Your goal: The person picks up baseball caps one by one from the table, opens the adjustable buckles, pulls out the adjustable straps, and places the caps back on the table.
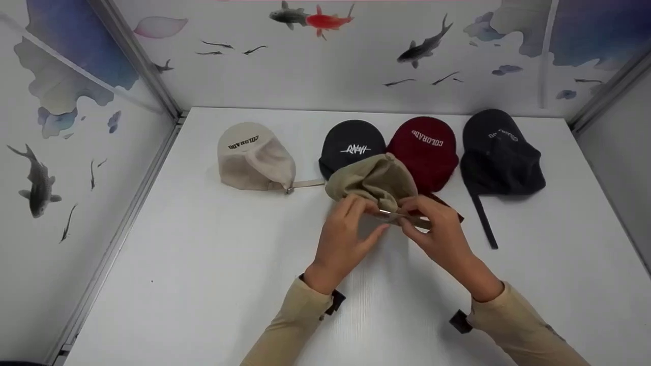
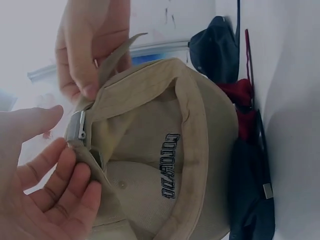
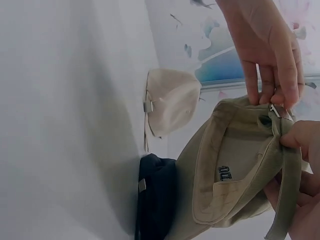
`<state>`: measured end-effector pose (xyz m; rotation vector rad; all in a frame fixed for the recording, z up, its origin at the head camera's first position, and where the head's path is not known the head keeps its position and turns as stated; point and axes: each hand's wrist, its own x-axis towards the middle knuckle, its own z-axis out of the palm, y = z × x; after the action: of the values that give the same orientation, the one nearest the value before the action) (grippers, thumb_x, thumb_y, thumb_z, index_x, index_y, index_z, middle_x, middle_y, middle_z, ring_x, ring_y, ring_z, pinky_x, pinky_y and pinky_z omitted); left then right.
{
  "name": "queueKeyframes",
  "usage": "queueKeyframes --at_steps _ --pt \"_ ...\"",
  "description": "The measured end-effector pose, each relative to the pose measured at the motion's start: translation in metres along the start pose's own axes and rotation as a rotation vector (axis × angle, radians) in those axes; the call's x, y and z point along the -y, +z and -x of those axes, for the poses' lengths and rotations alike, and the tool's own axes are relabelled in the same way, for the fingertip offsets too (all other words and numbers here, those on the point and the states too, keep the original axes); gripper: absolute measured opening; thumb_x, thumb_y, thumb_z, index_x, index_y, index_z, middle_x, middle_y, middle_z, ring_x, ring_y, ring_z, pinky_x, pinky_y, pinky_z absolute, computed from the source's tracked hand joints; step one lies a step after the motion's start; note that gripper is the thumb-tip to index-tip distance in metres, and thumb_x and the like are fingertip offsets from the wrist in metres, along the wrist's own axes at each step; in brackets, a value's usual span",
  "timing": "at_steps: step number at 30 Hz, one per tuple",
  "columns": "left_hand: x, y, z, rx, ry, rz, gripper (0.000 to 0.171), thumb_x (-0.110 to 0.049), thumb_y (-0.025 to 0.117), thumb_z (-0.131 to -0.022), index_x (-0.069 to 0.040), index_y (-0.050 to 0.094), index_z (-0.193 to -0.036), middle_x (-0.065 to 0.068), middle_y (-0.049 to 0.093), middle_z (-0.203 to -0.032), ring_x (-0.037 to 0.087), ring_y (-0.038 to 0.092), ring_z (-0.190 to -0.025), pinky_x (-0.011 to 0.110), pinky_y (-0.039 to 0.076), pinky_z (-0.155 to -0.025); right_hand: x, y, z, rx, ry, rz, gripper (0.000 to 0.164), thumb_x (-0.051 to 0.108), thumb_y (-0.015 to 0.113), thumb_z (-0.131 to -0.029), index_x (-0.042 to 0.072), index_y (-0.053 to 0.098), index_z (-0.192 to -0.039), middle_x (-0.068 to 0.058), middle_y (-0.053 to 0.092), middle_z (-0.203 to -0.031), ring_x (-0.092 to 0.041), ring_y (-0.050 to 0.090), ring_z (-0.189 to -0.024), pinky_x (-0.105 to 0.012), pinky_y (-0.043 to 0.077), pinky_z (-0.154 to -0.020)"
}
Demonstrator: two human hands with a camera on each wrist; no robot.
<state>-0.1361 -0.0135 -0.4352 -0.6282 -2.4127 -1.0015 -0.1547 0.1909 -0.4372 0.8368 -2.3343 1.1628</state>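
Observation:
A khaki cap (image 1: 374, 178) is between both hands, its opening and dark inner stitching (image 2: 170, 167) facing the left wrist view. At its back strap sits a metal buckle (image 2: 76, 125). My left hand (image 1: 343, 241) has its fingertips against the band beside the buckle, the thumb standing apart. With thumb and fingers, my right hand (image 1: 437, 229) pinches the strap just past the buckle. The strap's free end (image 3: 285, 200) hangs loose from that grip.
Behind the khaki cap, a black cap (image 1: 353, 137), a red cap (image 1: 424, 147) and a dark cap (image 1: 501, 157) with a long strap stand on the white table (image 1: 213, 274). A cream cap (image 1: 254, 157) lies to the left. Printed panels enclose the table.

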Motion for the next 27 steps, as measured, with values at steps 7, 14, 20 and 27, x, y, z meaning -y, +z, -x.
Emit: queueKeyframes --at_steps 7,14,20,27 --pt "0.001 0.006 0.001 0.008 -0.083 0.022 0.033 -0.035 0.074 -0.09 -0.011 0.059 -0.106 0.002 0.061 -0.105 0.012 0.062 -0.098 0.022 0.054 -0.087 0.003 0.01 0.004 -0.051 0.079 -0.204 0.02 -0.014 0.071 -0.081 0.003 0.069 -0.09 -0.015 0.074 -0.1 -0.006 0.071 -0.091 -0.017 0.058 -0.075" --pt "0.005 0.008 0.004 0.013 -0.103 0.014 0.028 -0.03 0.073 -0.091 -0.011 0.059 -0.105 0.003 0.063 -0.103 0.012 0.064 -0.097 0.023 0.054 -0.086 0.004 0.018 0.011 -0.042 0.154 -0.358 0.018 -0.015 0.068 -0.084 0.001 0.069 -0.09 -0.02 0.072 -0.098 -0.006 0.072 -0.087 -0.019 0.059 -0.071" --pt "0.006 0.008 0.005 0.018 -0.107 0.021 0.025 -0.023 0.075 -0.091 -0.01 0.06 -0.106 0.004 0.065 -0.103 0.014 0.066 -0.097 0.024 0.055 -0.086 0.002 0.022 0.014 -0.041 0.179 -0.402 0.018 -0.015 0.068 -0.085 0.002 0.07 -0.091 -0.019 0.073 -0.098 -0.006 0.072 -0.086 -0.018 0.059 -0.069" --pt "0.008 0.01 0.006 0.015 -0.1 0.017 0.023 -0.017 0.074 -0.09 -0.01 0.06 -0.107 0.004 0.065 -0.103 0.014 0.066 -0.096 0.023 0.055 -0.086 0.001 0.023 0.015 -0.04 0.18 -0.429 0.018 -0.015 0.068 -0.084 0.002 0.071 -0.091 -0.014 0.075 -0.097 -0.006 0.072 -0.085 -0.018 0.059 -0.069"
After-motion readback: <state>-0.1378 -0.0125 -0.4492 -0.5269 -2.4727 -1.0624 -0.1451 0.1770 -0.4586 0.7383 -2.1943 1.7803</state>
